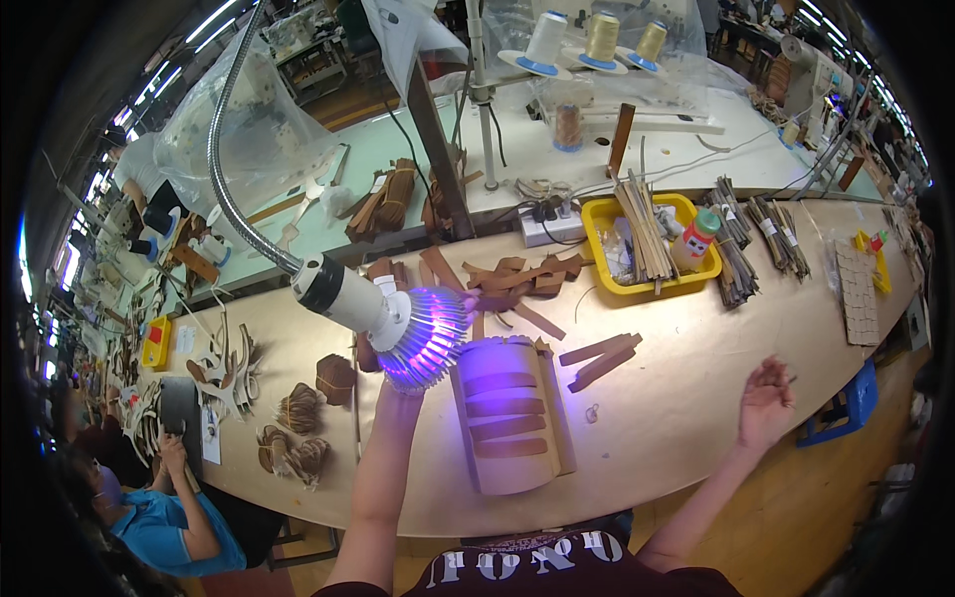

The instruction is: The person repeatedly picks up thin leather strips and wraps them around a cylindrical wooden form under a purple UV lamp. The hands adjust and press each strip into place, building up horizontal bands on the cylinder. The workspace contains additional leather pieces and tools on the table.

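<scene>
A curved, cream-coloured form lies in front of me, with several brown leather-like strips laid across it under violet light. The lamp head, finned and glowing violet, hangs over its upper left side. My left forearm reaches up behind that lamp, which covers most of my left hand; only a bit of the fingers shows near the loose brown strips. To the right, my right hand is raised above the table edge, fingers curled. A small dark tip pokes out beside them; what it belongs to is unclear.
Two brown strips lie right of the form. A yellow tray holds sticks and a bottle. Brown bundles rest at left. Thread cones stand behind. A co-worker in blue sits at lower left.
</scene>
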`<state>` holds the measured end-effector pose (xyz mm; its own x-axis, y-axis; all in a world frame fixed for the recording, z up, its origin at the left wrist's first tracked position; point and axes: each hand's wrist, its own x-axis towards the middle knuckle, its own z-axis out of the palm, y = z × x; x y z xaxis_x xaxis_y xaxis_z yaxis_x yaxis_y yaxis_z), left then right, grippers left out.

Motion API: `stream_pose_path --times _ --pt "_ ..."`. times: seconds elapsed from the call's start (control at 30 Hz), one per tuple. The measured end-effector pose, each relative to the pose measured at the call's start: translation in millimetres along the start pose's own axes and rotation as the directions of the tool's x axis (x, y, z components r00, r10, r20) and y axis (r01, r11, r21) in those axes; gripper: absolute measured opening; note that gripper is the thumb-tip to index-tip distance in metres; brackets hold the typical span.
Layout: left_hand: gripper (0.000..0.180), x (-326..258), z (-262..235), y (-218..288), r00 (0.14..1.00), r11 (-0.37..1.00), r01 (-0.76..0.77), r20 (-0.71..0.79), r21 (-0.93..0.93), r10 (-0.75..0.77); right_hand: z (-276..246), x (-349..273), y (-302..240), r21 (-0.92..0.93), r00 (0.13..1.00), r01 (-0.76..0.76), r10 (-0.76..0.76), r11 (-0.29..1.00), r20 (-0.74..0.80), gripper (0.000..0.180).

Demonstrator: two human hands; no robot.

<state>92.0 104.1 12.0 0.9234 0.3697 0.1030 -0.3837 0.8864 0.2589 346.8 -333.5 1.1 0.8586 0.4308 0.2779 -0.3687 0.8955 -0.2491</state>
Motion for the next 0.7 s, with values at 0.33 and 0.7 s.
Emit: stream_pose_path --times 0.33,0.7 --pt "0.031 67.5 -10.4 -13.5 0.945 0.026 0.098 -0.101 0.995 0.312 -52.6 -94.0 -98.4 -0.348 0.620 0.461 -0.576 0.817 -0.532 0.017" --pt "0.040 58.4 -36.2 30.2 0.975 -0.308 0.117 -0.050 0.944 0.215 -167.8 -188.2 -104.4 -0.473 -0.129 0.632 -0.519 0.614 -0.845 0.022"
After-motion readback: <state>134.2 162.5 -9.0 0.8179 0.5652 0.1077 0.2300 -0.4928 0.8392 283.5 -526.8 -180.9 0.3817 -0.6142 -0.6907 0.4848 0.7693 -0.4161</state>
